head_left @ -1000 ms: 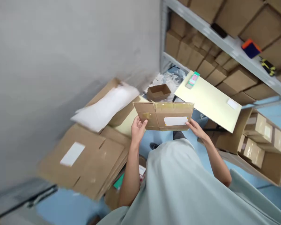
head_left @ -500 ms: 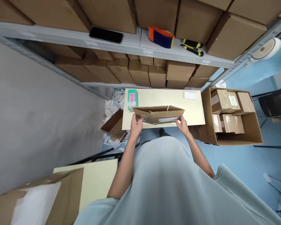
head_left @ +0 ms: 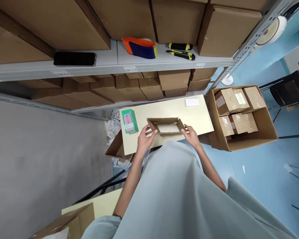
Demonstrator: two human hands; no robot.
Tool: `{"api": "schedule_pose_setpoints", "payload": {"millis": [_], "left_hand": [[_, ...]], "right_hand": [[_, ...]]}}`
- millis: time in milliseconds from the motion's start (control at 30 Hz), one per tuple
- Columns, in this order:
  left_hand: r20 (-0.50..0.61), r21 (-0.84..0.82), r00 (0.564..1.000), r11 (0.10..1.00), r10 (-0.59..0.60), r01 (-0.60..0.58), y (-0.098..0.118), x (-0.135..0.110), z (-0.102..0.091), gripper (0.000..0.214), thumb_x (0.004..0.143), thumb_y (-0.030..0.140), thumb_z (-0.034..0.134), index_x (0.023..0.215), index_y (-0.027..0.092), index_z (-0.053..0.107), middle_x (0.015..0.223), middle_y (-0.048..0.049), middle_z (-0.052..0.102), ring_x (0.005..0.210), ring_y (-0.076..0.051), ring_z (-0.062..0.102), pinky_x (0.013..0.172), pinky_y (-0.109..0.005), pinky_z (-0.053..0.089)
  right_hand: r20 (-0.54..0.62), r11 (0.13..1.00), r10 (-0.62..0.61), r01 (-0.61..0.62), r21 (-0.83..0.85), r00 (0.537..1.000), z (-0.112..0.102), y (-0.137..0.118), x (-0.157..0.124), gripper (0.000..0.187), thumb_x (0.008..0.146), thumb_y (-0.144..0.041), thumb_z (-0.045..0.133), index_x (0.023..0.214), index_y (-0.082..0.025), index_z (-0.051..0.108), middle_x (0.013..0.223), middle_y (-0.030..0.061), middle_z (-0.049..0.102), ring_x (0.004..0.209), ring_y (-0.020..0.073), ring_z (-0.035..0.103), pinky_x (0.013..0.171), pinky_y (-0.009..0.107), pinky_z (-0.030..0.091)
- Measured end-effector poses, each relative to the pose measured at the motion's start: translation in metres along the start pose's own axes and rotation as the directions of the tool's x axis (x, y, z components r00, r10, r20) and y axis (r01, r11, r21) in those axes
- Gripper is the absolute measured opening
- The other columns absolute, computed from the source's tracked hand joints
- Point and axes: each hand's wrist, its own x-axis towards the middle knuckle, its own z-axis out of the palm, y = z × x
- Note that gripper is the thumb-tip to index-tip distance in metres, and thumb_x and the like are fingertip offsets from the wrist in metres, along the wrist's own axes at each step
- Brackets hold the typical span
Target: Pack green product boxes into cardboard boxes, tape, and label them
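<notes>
Between my two hands is a small brown cardboard box (head_left: 167, 120), its walls spread into a rectangle with the open side up. A pale surface shows inside it; whether that is its bottom or the table, I cannot tell. My left hand (head_left: 145, 138) grips the left end, thumb at the near corner and fingers along the outer side. At the right end, my right hand (head_left: 190, 135) pinches the flap between thumb and fingers. A green box with a pink picture (head_left: 129, 120) lies left of my left hand on the cream table (head_left: 161, 108).
A white card (head_left: 192, 102) lies at the table's back right. Right of the table stands a large carton (head_left: 250, 144) with several taped boxes. On the shelf (head_left: 109, 64) ahead are a phone (head_left: 74, 59), a tape dispenser (head_left: 141, 48) and cutters (head_left: 180, 50). An open carton (head_left: 114, 146) sits lower left.
The box went from a nearly flat, narrow shape to a wider open rectangle, and both hands shifted their hold at its ends. My view turned and moved nearer the shelf.
</notes>
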Motion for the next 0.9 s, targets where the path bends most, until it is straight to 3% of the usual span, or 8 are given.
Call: {"api": "schedule_pose_setpoints", "payload": {"millis": [133,233,333,433,667,800,900], "left_hand": [[-0.046,0.037,0.999,0.999,0.006,-0.004,0.001,-0.009,0.001,0.048,0.086,0.026,0.091,0.132,0.029,0.080,0.131,-0.0106,0.082,0.119,-0.035,0.081,0.102,-0.047,0.068],[-0.093,0.188,0.994,0.981,0.058,-0.040,0.007,-0.008,0.000,0.040,0.087,0.020,0.083,0.126,0.030,0.084,0.129,-0.0080,0.083,0.110,-0.034,0.082,0.108,-0.048,0.064],[-0.074,0.361,0.987,0.927,0.142,-0.106,0.016,-0.004,-0.007,0.041,0.086,0.015,0.077,0.123,0.029,0.087,0.130,-0.0077,0.083,0.099,-0.033,0.080,0.111,-0.048,0.060],[-0.003,0.427,0.981,0.887,0.194,-0.174,0.020,0.000,-0.017,0.045,0.087,0.014,0.073,0.126,0.029,0.088,0.128,-0.0087,0.082,0.097,-0.033,0.078,0.108,-0.046,0.059],[0.114,0.298,0.969,0.923,0.220,-0.244,0.014,0.013,-0.030,0.051,0.086,0.015,0.078,0.135,0.028,0.085,0.127,-0.0098,0.077,0.103,-0.032,0.076,0.109,-0.039,0.058],[0.254,0.297,0.954,0.925,0.161,-0.235,0.012,0.023,-0.026,0.043,0.092,0.023,0.077,0.133,0.029,0.087,0.121,-0.0102,0.075,0.099,-0.032,0.076,0.111,-0.041,0.058],[0.356,0.297,0.921,0.916,0.155,-0.269,0.007,0.027,-0.020,0.038,0.096,0.034,0.080,0.133,0.028,0.086,0.133,-0.0152,0.076,0.125,-0.041,0.074,0.127,-0.050,0.050]], "right_hand": [[-0.017,0.976,0.020,-0.023,-0.217,1.000,-0.012,-0.025,0.015,0.033,0.113,-0.037,0.059,0.131,-0.020,0.080,0.115,0.0098,0.081,0.091,0.0232,0.079,0.092,0.035,0.062],[-0.005,0.933,0.005,-0.006,-0.361,1.000,-0.009,-0.044,0.029,0.028,0.111,-0.026,0.055,0.118,-0.020,0.082,0.109,0.0090,0.081,0.086,0.0233,0.077,0.088,0.033,0.057],[-0.021,0.899,0.000,-0.009,-0.438,1.000,0.004,-0.064,0.038,0.030,0.113,-0.025,0.054,0.126,-0.018,0.081,0.117,0.0115,0.080,0.090,0.0238,0.077,0.086,0.032,0.055],[-0.023,0.852,0.023,-0.031,-0.522,0.999,0.019,-0.085,0.043,0.035,0.117,-0.025,0.051,0.140,-0.016,0.076,0.129,0.0140,0.077,0.098,0.0253,0.078,0.084,0.032,0.055],[0.013,0.771,0.064,-0.041,-0.635,0.998,0.038,-0.112,0.047,0.044,0.121,-0.032,0.047,0.159,-0.023,0.068,0.146,0.0155,0.070,0.106,0.0270,0.079,0.084,0.033,0.058],[0.113,0.784,0.072,0.014,-0.620,0.991,0.038,-0.112,0.047,0.040,0.120,-0.030,0.050,0.152,-0.029,0.075,0.156,0.0112,0.068,0.114,0.0267,0.079,0.093,0.034,0.061],[0.215,0.815,0.017,0.111,-0.569,0.976,0.040,-0.102,0.044,0.042,0.118,-0.032,0.056,0.156,-0.026,0.073,0.164,0.0126,0.066,0.138,0.0309,0.071,0.113,0.040,0.061]]}}
